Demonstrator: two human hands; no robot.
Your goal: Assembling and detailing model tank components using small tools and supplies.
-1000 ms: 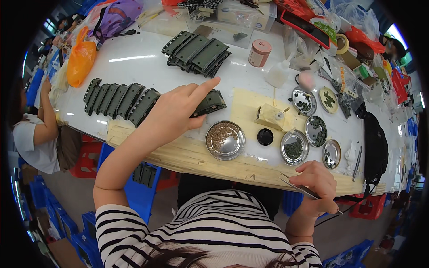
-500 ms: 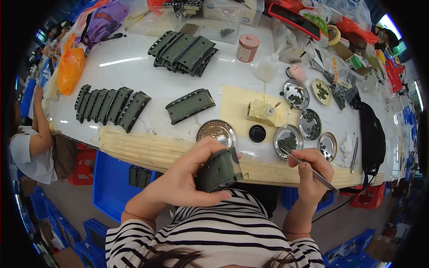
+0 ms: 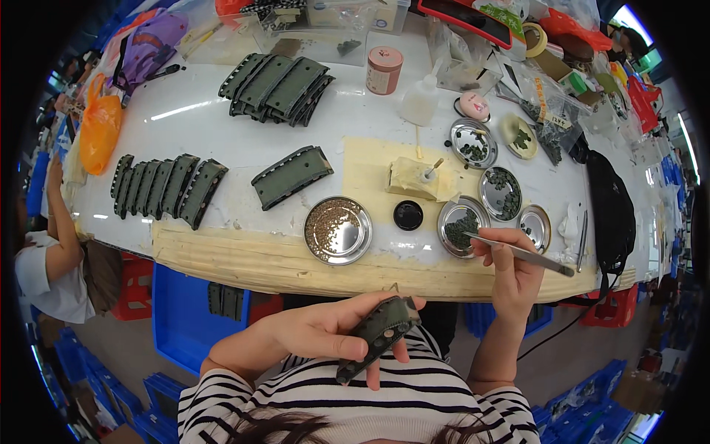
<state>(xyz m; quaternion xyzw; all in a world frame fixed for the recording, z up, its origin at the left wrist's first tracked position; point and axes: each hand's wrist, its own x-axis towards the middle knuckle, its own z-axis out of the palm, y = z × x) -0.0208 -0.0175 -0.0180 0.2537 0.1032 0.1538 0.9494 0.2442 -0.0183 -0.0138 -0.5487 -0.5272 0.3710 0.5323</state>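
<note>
My left hand (image 3: 318,331) is closed around a dark green curved plastic part (image 3: 384,325), held tilted in front of my striped shirt. A row of small round details runs along the part's upturned side. Metal tweezers (image 3: 529,257) are pinched in my right hand (image 3: 512,277). Their tip lies over the small green pieces (image 3: 461,224) in a round metal dish (image 3: 442,238); whether it grips a piece is too small to tell. To the left of that dish are a black round cap (image 3: 408,215) and a metal dish (image 3: 355,240) of tiny brown bits.
Similar green curved parts lie singly (image 3: 292,177), in a row (image 3: 166,185) and in a stack (image 3: 277,89). More metal dishes (image 3: 482,200) stand at the right, near a yellowish block (image 3: 407,177), a squeeze bottle (image 3: 419,103) and a black bag (image 3: 610,214). Another person (image 3: 55,266) sits far left.
My left hand has come down toward my body and turned the green part, showing its detailed side. The tweezers stay at the same dish. The whole view has shifted slightly.
</note>
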